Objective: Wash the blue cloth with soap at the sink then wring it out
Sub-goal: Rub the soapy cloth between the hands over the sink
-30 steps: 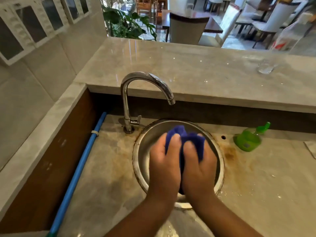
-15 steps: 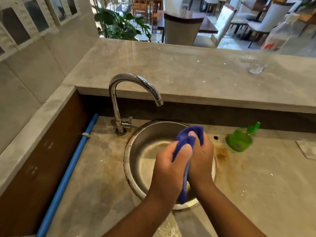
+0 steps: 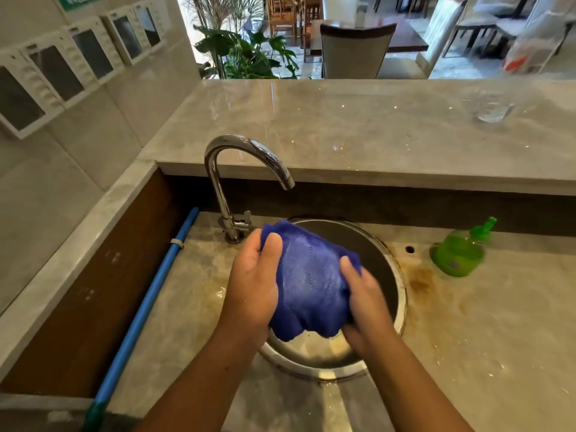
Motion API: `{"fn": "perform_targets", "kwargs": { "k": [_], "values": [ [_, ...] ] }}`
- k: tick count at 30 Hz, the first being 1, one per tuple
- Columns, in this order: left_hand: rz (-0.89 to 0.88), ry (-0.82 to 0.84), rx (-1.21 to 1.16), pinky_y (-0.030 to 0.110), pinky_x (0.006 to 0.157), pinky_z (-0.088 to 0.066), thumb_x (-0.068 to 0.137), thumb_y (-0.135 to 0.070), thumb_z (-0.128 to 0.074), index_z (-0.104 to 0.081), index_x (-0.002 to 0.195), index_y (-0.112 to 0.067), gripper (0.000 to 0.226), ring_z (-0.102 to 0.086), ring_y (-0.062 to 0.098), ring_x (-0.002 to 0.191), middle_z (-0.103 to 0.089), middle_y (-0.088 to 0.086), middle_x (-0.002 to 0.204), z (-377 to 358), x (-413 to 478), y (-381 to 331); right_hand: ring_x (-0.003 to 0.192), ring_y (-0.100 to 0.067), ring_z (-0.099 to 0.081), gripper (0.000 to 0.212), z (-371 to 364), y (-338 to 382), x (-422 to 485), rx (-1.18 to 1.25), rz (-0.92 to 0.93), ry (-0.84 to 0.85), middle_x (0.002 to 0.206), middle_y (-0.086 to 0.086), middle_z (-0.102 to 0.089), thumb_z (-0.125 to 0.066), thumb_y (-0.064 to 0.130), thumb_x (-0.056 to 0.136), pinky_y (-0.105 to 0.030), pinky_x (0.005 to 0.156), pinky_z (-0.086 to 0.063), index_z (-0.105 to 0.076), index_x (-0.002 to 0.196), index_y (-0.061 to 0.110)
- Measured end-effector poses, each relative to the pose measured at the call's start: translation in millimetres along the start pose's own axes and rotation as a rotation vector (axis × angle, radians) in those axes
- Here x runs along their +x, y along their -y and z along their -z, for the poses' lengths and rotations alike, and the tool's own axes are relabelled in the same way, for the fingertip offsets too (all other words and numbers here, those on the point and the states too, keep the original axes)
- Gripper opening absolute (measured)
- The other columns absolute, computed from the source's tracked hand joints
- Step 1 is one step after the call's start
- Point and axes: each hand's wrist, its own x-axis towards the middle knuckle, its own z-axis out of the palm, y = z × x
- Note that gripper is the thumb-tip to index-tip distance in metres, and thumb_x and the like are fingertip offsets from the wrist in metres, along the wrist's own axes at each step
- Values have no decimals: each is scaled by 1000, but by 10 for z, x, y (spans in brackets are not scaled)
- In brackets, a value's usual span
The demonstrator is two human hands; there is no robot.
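Note:
The blue cloth [image 3: 308,279] is spread between both hands above the round steel sink [image 3: 400,294]. My left hand [image 3: 254,283] grips its left edge, thumb on top. My right hand [image 3: 363,299] holds the right edge, fingers curled over the cloth. The cloth's lower edge hangs loose over the basin. A chrome tap [image 3: 246,169] curves over the sink's back left, and no water runs from it. A green soap bottle [image 3: 459,252] with a pump lies on the counter to the right of the sink.
A raised marble ledge [image 3: 343,126] runs behind the sink, with a clear glass [image 3: 494,112] at its right. A blue pipe [image 3: 146,304] runs along the brown wall on the left. The counter [image 3: 486,332] is wet and stained beside the sink.
The cloth was bunched tight between my pressed-together hands. My hands have now moved apart and the cloth is opened out wide between them.

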Motion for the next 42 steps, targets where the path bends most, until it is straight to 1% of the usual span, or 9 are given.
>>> {"fn": "perform_targets", "kwargs": {
  "k": [5,9,13,18,21,26,32,37,42],
  "values": [
    [13,70,-102,53,90,-59,104,-32,-49,-70,101,-35,21,-72,27,104,-73,3,108,-137,-72,21,111,-39,-68,64,-135,-154,-108,466,-420,185,126,-20,-68,-62,59,85,-52,92,-51,-71,122,7],
    [78,51,-102,45,86,-62,104,-34,-48,-66,107,-35,18,-73,19,102,-74,-4,108,-97,-85,33,113,-43,-66,84,-15,-95,-104,492,-363,346,129,-23,-66,-67,74,64,-54,92,-53,-74,116,8],
    [80,7,-7,51,88,-61,106,-35,-44,-63,101,-36,19,-72,17,96,-70,-2,107,17,-64,66,118,-44,-63,91,127,47,-46,361,-310,405,131,-21,-65,-93,58,44,-56,92,-55,-73,119,10],
    [104,-29,108,52,92,-58,99,-36,-58,-63,114,-33,16,-70,19,104,-71,-4,114,133,-12,170,108,-35,-70,68,41,165,-2,-55,-214,271,123,-15,-70,-86,12,70,-46,83,-59,-58,133,12],
    [279,11,-131,50,95,-57,82,-39,-74,-63,125,-24,47,-71,27,109,-73,3,121,246,30,235,100,-32,-73,49,-12,247,12,-109,-123,204,113,-12,-75,-74,3,80,-45,77,-60,-61,126,13],
    [674,279,-636,46,90,-58,88,-48,-62,-72,120,-8,53,-72,37,108,-71,22,122,278,25,337,105,-35,-71,44,-131,399,-71,-34,-158,341,113,-15,-74,-69,2,78,-48,88,-57,-65,120,12],
    [531,579,-938,52,102,-51,75,-54,-79,-54,141,-2,88,-55,44,131,-54,27,144,258,93,499,106,-34,-71,42,-233,481,-63,-89,-145,388,113,-15,-72,-73,2,77,-43,83,-60,-67,118,10],
    [613,454,-814,51,85,-60,50,-38,-98,-62,129,-3,94,-68,45,111,-65,28,129,267,213,538,110,-37,-69,44,-140,487,58,-182,-179,359,117,-17,-71,-76,7,76,-50,95,-54,-65,119,9],
    [771,333,-728,49,96,-52,88,-32,-63,-52,139,-2,60,-67,41,116,-65,24,132,232,295,680,102,-30,-73,37,-46,478,261,-429,-154,229,115,-12,-72,-74,13,81,-44,84,-59,-63,117,13]
  ]
}}
